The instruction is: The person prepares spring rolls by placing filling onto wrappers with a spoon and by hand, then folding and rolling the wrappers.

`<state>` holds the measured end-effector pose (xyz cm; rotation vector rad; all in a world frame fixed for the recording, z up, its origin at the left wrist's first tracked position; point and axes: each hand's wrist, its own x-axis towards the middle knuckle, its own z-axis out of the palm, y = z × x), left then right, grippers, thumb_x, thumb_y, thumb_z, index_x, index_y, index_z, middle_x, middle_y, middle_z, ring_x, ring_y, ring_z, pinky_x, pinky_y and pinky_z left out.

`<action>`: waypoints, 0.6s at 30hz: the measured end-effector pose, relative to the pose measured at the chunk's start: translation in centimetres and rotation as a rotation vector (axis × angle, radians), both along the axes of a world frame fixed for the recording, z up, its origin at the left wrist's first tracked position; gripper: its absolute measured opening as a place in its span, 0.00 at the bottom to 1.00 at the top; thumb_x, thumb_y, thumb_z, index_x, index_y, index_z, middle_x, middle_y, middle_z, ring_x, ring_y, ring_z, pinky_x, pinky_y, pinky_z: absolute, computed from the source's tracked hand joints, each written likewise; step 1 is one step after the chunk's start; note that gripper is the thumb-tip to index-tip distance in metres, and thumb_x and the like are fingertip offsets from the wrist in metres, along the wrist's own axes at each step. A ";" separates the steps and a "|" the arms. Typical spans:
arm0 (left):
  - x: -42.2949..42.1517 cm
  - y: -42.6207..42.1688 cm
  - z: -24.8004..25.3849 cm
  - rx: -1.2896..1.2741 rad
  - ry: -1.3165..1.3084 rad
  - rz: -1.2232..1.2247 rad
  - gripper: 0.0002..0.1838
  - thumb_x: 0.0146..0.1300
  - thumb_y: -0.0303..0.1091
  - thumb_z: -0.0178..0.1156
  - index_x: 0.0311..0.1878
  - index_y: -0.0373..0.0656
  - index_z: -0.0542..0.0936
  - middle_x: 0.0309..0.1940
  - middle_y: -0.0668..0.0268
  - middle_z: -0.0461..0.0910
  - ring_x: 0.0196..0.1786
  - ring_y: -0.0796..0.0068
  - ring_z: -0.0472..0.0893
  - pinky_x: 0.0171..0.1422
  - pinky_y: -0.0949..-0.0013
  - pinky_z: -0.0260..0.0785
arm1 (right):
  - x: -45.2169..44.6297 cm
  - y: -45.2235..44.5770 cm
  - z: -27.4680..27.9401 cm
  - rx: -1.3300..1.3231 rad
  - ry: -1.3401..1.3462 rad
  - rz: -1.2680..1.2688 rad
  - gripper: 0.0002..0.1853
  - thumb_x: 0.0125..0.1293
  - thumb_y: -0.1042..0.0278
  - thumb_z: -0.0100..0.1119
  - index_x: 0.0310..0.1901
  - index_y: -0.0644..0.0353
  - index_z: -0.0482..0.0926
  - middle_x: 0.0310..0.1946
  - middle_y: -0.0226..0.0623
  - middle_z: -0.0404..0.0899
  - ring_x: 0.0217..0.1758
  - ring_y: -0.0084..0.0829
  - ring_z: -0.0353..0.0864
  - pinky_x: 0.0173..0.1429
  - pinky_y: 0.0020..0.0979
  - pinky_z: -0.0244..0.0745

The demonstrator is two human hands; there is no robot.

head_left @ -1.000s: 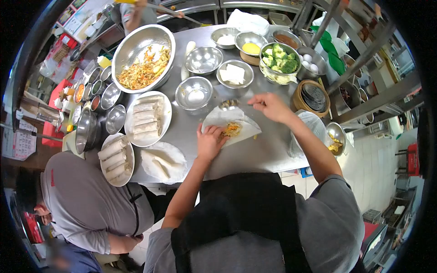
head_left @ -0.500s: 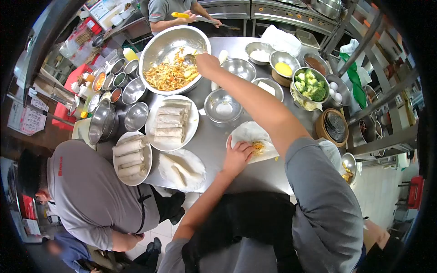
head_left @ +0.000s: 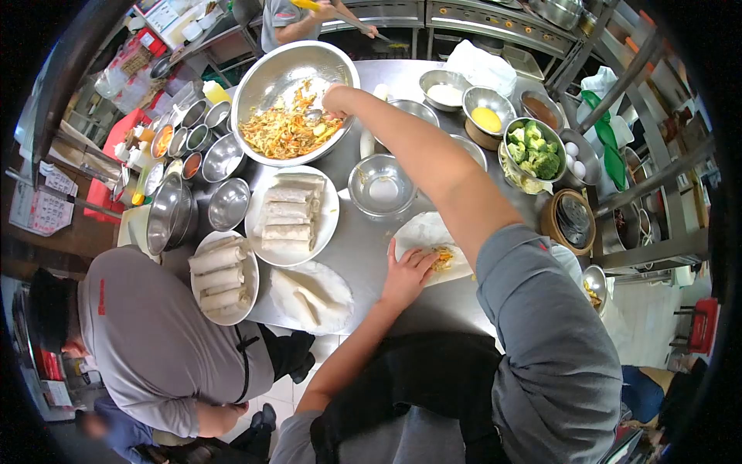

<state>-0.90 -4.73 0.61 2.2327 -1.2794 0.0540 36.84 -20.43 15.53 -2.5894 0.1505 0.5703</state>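
Observation:
My right hand (head_left: 338,100) is closed round a metal spoon (head_left: 313,115), whose bowl touches shredded vegetable filling (head_left: 282,127) in a large steel mixing bowl (head_left: 255,81). My left hand (head_left: 408,277) lies with fingers spread on a thin white wrapper (head_left: 425,228). Its fingertips reach a small heap of filling (head_left: 442,259) on that wrapper. To the left, rolled spring rolls (head_left: 287,213) sit on a white plate (head_left: 328,220), and more rolls (head_left: 219,277) lie on a second plate (head_left: 249,298). Loose wrapper sheets (head_left: 328,298), one partly folded, are on the table's near side.
A steel strainer (head_left: 382,185) stands mid-table. Bowls of yellow liquid (head_left: 487,119), broccoli (head_left: 533,147) and eggs (head_left: 573,158) line the right side. Small steel bowls (head_left: 229,205) crowd the left. One co-worker (head_left: 154,332) stands at left, another (head_left: 286,23) across the table.
My right hand and the spoon have shifted slightly within the mixing bowl, the spoon lower into the filling. My left hand stays on the wrapper. The co-worker across has raised the yellow-handled tool.

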 end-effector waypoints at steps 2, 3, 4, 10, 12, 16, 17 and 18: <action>0.0 0.0 0.2 0.015 0.009 -0.008 0.18 0.61 0.41 0.67 0.56 0.60 0.82 0.55 0.78 0.83 0.64 0.74 0.76 0.82 0.34 0.35 | -0.6 -0.8 0.1 0.435 0.161 -0.339 0.10 0.67 0.78 0.49 0.42 0.65 0.82 0.34 0.45 0.85 0.19 0.23 0.72 0.19 0.28 0.65; 0.0 0.0 0.2 0.005 0.009 -0.015 0.18 0.62 0.40 0.66 0.56 0.58 0.82 0.55 0.77 0.83 0.64 0.73 0.76 0.81 0.33 0.36 | 0.2 -1.7 -1.4 0.568 0.187 -0.358 0.11 0.67 0.79 0.47 0.44 0.66 0.80 0.36 0.46 0.84 0.19 0.21 0.70 0.18 0.26 0.63; 0.0 0.0 0.2 -0.006 0.009 -0.023 0.17 0.63 0.40 0.65 0.56 0.56 0.82 0.55 0.76 0.83 0.64 0.72 0.76 0.81 0.32 0.37 | 1.3 -2.8 -3.4 0.702 0.214 -0.377 0.12 0.67 0.80 0.46 0.47 0.67 0.78 0.38 0.46 0.84 0.19 0.19 0.68 0.18 0.23 0.61; -0.3 0.0 0.1 0.014 0.004 -0.010 0.19 0.62 0.41 0.66 0.57 0.58 0.82 0.58 0.77 0.81 0.65 0.71 0.75 0.80 0.33 0.37 | -1.8 -4.2 -2.0 1.071 0.269 -0.424 0.17 0.68 0.84 0.40 0.58 0.72 0.70 0.41 0.44 0.81 0.18 0.12 0.61 0.17 0.15 0.54; -0.4 0.1 0.2 0.020 0.004 -0.005 0.20 0.62 0.41 0.66 0.58 0.57 0.81 0.59 0.77 0.81 0.65 0.70 0.75 0.80 0.33 0.37 | 0.9 -5.6 -5.9 1.190 0.274 -0.468 0.17 0.69 0.83 0.42 0.58 0.72 0.71 0.39 0.42 0.80 0.18 0.12 0.62 0.17 0.14 0.54; -0.8 0.3 0.1 0.031 0.010 0.009 0.23 0.62 0.41 0.67 0.61 0.55 0.80 0.59 0.75 0.81 0.65 0.69 0.75 0.80 0.33 0.37 | -7.1 -4.1 1.4 1.126 0.118 -0.518 0.16 0.70 0.81 0.45 0.57 0.69 0.76 0.37 0.37 0.79 0.19 0.12 0.61 0.18 0.14 0.53; -0.9 0.4 0.0 0.031 0.016 0.011 0.24 0.61 0.41 0.67 0.62 0.55 0.79 0.59 0.75 0.80 0.65 0.68 0.75 0.80 0.33 0.38 | -8.2 -4.6 2.3 1.147 0.083 -0.463 0.16 0.70 0.80 0.46 0.56 0.68 0.77 0.38 0.36 0.79 0.20 0.11 0.61 0.18 0.14 0.52; -0.9 0.4 -0.2 0.040 0.001 0.024 0.25 0.61 0.42 0.68 0.62 0.55 0.79 0.60 0.74 0.80 0.66 0.68 0.75 0.80 0.33 0.38 | -9.3 -5.3 2.6 1.163 0.050 -0.410 0.16 0.70 0.80 0.47 0.56 0.67 0.79 0.38 0.35 0.80 0.20 0.11 0.60 0.18 0.14 0.52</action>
